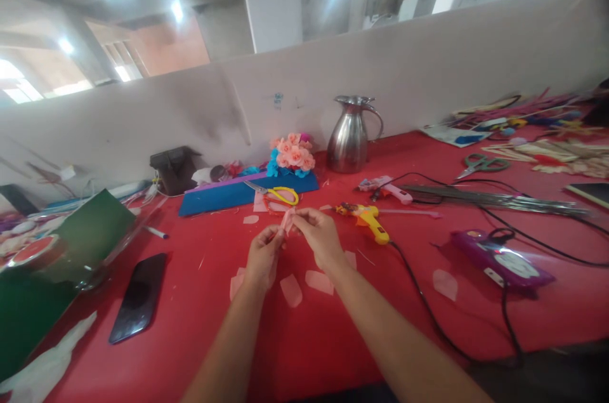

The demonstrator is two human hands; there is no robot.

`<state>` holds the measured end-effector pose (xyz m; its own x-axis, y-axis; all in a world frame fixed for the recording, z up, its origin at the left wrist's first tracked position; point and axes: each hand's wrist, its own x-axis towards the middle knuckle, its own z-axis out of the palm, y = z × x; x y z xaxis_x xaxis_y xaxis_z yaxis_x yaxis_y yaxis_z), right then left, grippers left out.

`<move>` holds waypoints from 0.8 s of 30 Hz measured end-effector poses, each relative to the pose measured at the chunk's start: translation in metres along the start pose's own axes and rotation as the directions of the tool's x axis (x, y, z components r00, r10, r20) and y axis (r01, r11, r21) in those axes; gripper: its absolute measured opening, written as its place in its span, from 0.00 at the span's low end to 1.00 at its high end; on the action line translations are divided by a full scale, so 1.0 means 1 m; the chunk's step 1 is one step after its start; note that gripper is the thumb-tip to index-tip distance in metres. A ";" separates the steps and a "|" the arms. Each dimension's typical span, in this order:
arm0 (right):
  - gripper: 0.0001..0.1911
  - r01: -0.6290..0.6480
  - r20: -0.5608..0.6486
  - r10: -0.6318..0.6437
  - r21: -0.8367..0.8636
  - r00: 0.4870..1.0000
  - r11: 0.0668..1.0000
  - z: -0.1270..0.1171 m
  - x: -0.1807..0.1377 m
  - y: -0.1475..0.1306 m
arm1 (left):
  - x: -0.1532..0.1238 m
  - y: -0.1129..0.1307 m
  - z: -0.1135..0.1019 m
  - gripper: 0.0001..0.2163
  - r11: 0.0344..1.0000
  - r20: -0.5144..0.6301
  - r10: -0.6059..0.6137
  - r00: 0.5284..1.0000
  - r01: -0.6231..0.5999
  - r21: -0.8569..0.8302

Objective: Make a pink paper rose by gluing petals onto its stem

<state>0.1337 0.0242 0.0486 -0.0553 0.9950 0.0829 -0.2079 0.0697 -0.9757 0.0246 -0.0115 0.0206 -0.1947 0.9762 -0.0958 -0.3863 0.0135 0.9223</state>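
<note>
Both hands meet over the middle of the red table, closed on one small pink paper petal. The fingers of my left hand pinch its lower end. My right hand grips its upper right side between thumb and fingers. Loose pink paper pieces lie on the table below and around my hands. Just beyond the fingertips are yellow-handled scissors, resting on pink paper. To the right of my right hand lies a yellow glue gun with a corded handle.
Behind stand a bunch of pink paper flowers and a steel jug. A black phone and green sheets lie left. At right are a pink glue gun, thin wires, a purple power strip and trailing black cables.
</note>
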 end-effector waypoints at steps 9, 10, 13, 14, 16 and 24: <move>0.06 0.019 0.049 -0.019 0.003 0.999 1.000 -0.001 0.000 0.000 | 0.003 -0.005 -0.006 0.13 0.991 -0.009 0.038 0.999 -0.037 0.126; 0.07 0.015 0.051 -0.015 0.008 0.999 1.000 -0.001 0.000 0.000 | 0.003 -0.005 -0.006 0.12 0.989 -0.006 0.049 0.999 -0.047 0.138; 0.08 -0.005 0.046 0.004 0.021 0.999 1.000 -0.001 0.000 -0.002 | 0.002 -0.004 -0.005 0.11 0.981 0.004 0.092 0.996 -0.091 0.169; 0.08 -0.012 0.044 0.011 0.024 0.999 1.000 0.000 0.000 -0.002 | 0.001 -0.004 -0.005 0.11 0.979 0.009 0.106 0.994 -0.106 0.173; 0.08 -0.023 0.042 0.022 0.025 0.999 0.999 0.000 0.000 -0.003 | 0.001 -0.003 -0.005 0.10 0.976 0.021 0.130 0.991 -0.131 0.173; 0.08 -0.009 0.069 0.006 0.038 0.998 0.999 0.000 -0.002 -0.005 | 0.003 -0.004 -0.007 0.09 0.976 0.016 0.140 0.990 -0.141 0.165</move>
<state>0.1351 0.0219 0.0538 -0.1240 0.9881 0.0905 -0.2445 0.0580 -0.9679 0.0195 -0.0102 0.0138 -0.2329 0.9717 0.0405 -0.2011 -0.0889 0.9755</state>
